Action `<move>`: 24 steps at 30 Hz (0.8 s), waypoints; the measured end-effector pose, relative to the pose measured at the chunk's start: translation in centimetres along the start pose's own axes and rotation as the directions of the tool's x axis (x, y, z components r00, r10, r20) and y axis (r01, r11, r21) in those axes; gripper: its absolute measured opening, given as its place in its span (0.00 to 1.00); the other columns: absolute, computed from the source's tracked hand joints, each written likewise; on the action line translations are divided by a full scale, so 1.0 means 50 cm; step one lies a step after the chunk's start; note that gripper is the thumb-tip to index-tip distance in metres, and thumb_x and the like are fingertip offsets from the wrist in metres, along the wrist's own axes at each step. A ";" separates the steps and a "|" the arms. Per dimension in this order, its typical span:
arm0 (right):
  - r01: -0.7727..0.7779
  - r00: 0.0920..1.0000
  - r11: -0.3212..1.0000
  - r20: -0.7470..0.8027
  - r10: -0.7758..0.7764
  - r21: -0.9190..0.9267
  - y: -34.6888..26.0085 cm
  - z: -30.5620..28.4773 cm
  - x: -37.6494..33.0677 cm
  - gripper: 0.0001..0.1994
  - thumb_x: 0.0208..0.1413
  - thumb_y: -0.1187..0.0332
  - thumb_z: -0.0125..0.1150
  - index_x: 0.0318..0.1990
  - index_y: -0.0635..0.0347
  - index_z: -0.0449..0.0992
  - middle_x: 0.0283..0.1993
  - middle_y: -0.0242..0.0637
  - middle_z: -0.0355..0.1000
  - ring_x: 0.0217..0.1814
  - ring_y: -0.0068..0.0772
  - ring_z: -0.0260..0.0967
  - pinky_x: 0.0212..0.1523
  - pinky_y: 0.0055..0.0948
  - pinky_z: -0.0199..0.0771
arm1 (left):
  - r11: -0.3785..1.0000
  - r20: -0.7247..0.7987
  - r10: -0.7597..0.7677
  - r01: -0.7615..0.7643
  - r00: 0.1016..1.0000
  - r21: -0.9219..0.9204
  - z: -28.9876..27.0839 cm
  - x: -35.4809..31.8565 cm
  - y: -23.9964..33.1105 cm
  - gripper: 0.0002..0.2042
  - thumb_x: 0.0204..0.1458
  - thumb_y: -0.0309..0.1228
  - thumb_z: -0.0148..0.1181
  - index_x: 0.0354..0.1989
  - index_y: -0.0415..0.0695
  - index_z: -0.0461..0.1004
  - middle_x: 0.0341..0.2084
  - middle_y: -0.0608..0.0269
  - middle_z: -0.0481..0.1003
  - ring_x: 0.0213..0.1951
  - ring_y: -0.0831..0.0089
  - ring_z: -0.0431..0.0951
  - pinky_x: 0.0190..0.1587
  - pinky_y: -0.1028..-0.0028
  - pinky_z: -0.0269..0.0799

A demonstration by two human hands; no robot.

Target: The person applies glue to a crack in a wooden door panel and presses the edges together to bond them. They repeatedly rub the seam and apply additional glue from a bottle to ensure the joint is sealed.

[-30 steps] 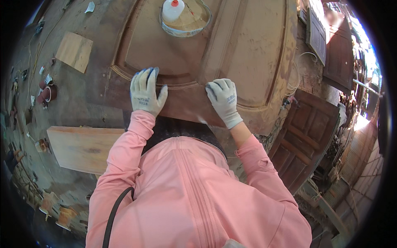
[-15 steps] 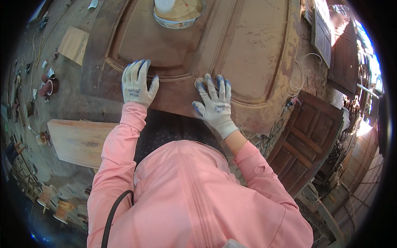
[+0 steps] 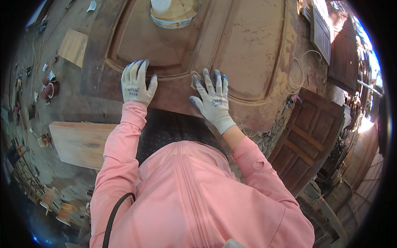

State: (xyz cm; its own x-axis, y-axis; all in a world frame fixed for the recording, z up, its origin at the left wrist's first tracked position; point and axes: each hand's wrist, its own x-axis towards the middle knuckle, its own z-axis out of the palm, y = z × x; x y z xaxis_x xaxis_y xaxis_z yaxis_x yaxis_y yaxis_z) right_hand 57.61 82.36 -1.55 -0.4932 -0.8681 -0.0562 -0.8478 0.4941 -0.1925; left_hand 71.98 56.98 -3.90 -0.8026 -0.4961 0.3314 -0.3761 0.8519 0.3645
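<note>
Since the frame a second ago, my right hand has slid forward off the flat rail and my left hand has crept up toward the raised moulding, while the bowl has drifted to the top edge of view.

The large brown carved wooden door panel lies flat before me, dusty and filling most of the view, laid horizontal so both palms can bear down on its face. My left hand, in a white knit glove with blue fingertips, rests flat with fingers close together, tips touching the curved moulding of the left recessed field. My right hand, gloved alike, is spread wide, fingers fanned across the moulding where the two fields meet; it grips nothing. A pale unfinished wooden plank lies off the door's near edge at lower left, apart from both hands. A darker finished panelled door leans at right, well clear. At the far end, on the panel itself, sits a shallow bowl of tan paste with a white container in it, beyond the fingertips.
</note>
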 end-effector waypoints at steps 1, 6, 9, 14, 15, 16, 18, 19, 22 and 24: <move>-0.021 1.000 1.000 -0.013 0.021 0.014 0.003 0.003 -0.007 0.36 0.65 0.41 0.57 0.76 0.45 0.67 0.84 0.43 0.49 0.86 0.64 0.37 0.81 0.69 0.34 | 1.000 0.003 0.001 -0.001 1.000 0.004 0.000 0.000 -0.001 0.28 0.57 0.42 0.66 0.65 0.47 0.73 0.60 0.56 0.73 0.64 0.53 0.71 0.71 0.51 0.63; -0.042 0.998 0.997 -0.039 0.045 0.066 -0.004 -0.012 0.033 0.40 0.65 0.41 0.56 0.78 0.54 0.59 0.84 0.43 0.50 0.86 0.57 0.40 0.83 0.63 0.34 | 1.000 0.005 0.012 -0.012 1.000 0.011 -0.001 0.002 0.001 0.27 0.57 0.40 0.67 0.65 0.46 0.74 0.60 0.54 0.73 0.65 0.52 0.71 0.69 0.52 0.64; 0.089 0.995 0.990 0.043 -0.094 0.111 -0.039 -0.012 0.035 0.41 0.66 0.42 0.56 0.79 0.57 0.58 0.84 0.43 0.51 0.87 0.50 0.42 0.84 0.58 0.34 | 1.000 0.004 0.010 -0.010 1.000 0.002 -0.002 0.005 0.003 0.27 0.57 0.39 0.67 0.65 0.46 0.74 0.61 0.54 0.73 0.65 0.51 0.71 0.69 0.53 0.64; 0.012 0.995 0.993 0.094 -0.023 0.113 -0.055 -0.011 -0.056 0.42 0.65 0.42 0.57 0.79 0.58 0.57 0.84 0.44 0.51 0.87 0.46 0.41 0.85 0.56 0.33 | 1.000 0.008 0.011 -0.011 1.000 0.015 0.003 -0.001 -0.004 0.28 0.57 0.42 0.67 0.65 0.46 0.73 0.60 0.54 0.73 0.65 0.53 0.71 0.71 0.51 0.63; 0.015 0.995 0.992 0.098 -0.027 0.123 -0.062 -0.013 -0.075 0.42 0.65 0.42 0.57 0.79 0.58 0.57 0.84 0.44 0.51 0.87 0.46 0.41 0.85 0.56 0.33 | 1.000 0.010 0.011 -0.011 1.000 0.020 0.002 -0.002 -0.004 0.28 0.57 0.42 0.67 0.65 0.46 0.73 0.60 0.54 0.73 0.65 0.53 0.71 0.71 0.51 0.63; 0.018 0.994 0.991 0.102 -0.032 0.133 -0.065 -0.013 -0.084 0.42 0.65 0.42 0.57 0.79 0.59 0.58 0.83 0.45 0.51 0.87 0.46 0.41 0.85 0.55 0.33 | 1.000 0.011 0.010 -0.011 1.000 0.026 0.002 -0.002 -0.004 0.28 0.57 0.42 0.67 0.65 0.46 0.73 0.60 0.54 0.73 0.64 0.53 0.71 0.70 0.51 0.63; 0.042 0.994 0.991 0.096 -0.054 0.126 -0.062 -0.009 -0.082 0.42 0.64 0.42 0.58 0.78 0.59 0.58 0.83 0.46 0.52 0.87 0.47 0.42 0.85 0.55 0.34 | 1.000 0.011 0.014 -0.014 1.000 0.023 0.001 -0.002 -0.004 0.27 0.57 0.41 0.67 0.64 0.46 0.73 0.60 0.54 0.73 0.64 0.53 0.71 0.70 0.51 0.63; 0.055 0.993 0.991 0.092 -0.067 0.123 -0.060 -0.005 -0.076 0.42 0.64 0.42 0.58 0.78 0.60 0.58 0.83 0.47 0.52 0.87 0.47 0.43 0.84 0.55 0.34 | 1.000 0.011 0.015 -0.015 1.000 0.023 0.001 -0.001 -0.004 0.27 0.57 0.41 0.67 0.64 0.46 0.74 0.60 0.54 0.73 0.64 0.53 0.71 0.70 0.52 0.63; -0.005 1.000 0.999 0.025 0.004 0.036 -0.036 0.001 -0.017 0.43 0.64 0.42 0.58 0.78 0.62 0.58 0.83 0.48 0.51 0.86 0.49 0.44 0.84 0.54 0.35 | 0.999 0.007 0.041 -0.041 0.999 0.015 0.003 0.005 -0.001 0.27 0.57 0.40 0.68 0.64 0.45 0.74 0.60 0.54 0.73 0.65 0.53 0.71 0.70 0.52 0.64; -0.020 1.000 1.000 0.004 0.020 -0.003 -0.035 -0.006 -0.003 0.43 0.65 0.42 0.57 0.78 0.63 0.58 0.83 0.49 0.52 0.86 0.50 0.44 0.84 0.54 0.35 | 0.999 0.013 0.037 -0.037 0.999 0.020 0.001 0.004 -0.002 0.27 0.57 0.40 0.68 0.64 0.45 0.74 0.60 0.54 0.73 0.65 0.53 0.71 0.70 0.52 0.64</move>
State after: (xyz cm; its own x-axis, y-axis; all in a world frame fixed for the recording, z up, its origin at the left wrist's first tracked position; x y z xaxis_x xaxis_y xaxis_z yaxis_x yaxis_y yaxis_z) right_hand 59.09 81.63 -0.93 -0.5092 -0.8583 -0.0639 -0.8385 0.5115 -0.1879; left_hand 71.82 56.80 -3.90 -0.8218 -0.4618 0.3337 -0.3548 0.8730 0.3346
